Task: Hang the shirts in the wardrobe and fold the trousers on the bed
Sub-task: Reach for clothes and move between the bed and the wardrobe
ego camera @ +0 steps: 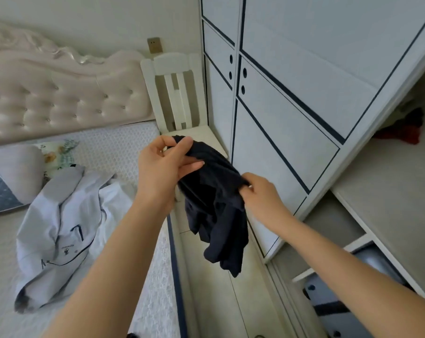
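Observation:
A dark navy garment (216, 211) hangs bunched in the air over the gap between the bed and the wardrobe. My left hand (162, 167) pinches its upper edge, and my right hand (262, 193) grips its right side. I cannot tell whether it is a shirt or trousers. A pale blue shirt (60, 228) with dark piping lies crumpled on the bed (6, 276) at the left. The white wardrobe (291, 93) fills the right, its sliding door pushed aside so the inside shelves (389, 191) show.
A white wooden chair (174, 93) stands between the padded headboard (48, 93) and the wardrobe. Pillows (11, 176) lie at the bed's head. Red and dark clothes (404, 130) sit on a wardrobe shelf. A narrow strip of floor (218, 301) runs along the bed.

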Demonstrator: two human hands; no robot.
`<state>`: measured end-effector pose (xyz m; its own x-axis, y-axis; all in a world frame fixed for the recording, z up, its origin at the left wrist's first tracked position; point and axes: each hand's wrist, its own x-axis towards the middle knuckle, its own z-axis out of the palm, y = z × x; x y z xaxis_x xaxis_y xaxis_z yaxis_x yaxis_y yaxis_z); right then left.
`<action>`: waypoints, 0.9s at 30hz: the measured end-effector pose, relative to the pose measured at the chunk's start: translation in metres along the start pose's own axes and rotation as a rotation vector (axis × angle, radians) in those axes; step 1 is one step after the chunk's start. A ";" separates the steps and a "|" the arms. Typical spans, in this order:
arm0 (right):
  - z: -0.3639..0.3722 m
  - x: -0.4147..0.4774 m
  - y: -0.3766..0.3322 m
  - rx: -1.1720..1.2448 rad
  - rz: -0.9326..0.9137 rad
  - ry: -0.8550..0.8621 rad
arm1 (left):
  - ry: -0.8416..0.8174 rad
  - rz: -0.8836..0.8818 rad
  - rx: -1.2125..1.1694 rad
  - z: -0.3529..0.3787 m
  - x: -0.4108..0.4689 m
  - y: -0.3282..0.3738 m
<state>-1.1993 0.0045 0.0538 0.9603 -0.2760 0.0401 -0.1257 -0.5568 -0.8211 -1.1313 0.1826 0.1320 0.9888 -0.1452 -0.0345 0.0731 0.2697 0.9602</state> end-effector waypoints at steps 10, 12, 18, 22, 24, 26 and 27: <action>-0.055 0.026 -0.034 -0.102 -0.098 0.083 | 0.215 0.028 0.212 -0.030 0.009 -0.016; -0.057 0.030 -0.042 -0.007 -0.065 0.068 | 0.224 0.051 0.258 -0.034 0.010 -0.020; -0.056 0.028 -0.054 -0.080 -0.124 0.019 | 0.226 0.074 0.313 -0.048 0.012 -0.031; -0.052 0.028 -0.059 -0.065 -0.072 -0.028 | 0.183 0.022 0.351 -0.054 0.012 -0.042; -0.051 0.027 -0.062 0.109 0.011 -0.039 | 0.067 -0.048 0.318 -0.055 0.010 -0.047; -0.049 0.027 -0.066 0.311 0.101 -0.075 | -0.056 -0.136 0.336 -0.053 0.006 -0.054; -0.047 0.026 -0.068 0.370 0.125 -0.083 | -0.105 -0.161 0.368 -0.050 0.002 -0.058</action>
<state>-1.1771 -0.0017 0.1378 0.9621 -0.2511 -0.1068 -0.1594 -0.1994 -0.9669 -1.1268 0.2146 0.0618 0.9484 -0.2595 -0.1821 0.1554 -0.1200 0.9805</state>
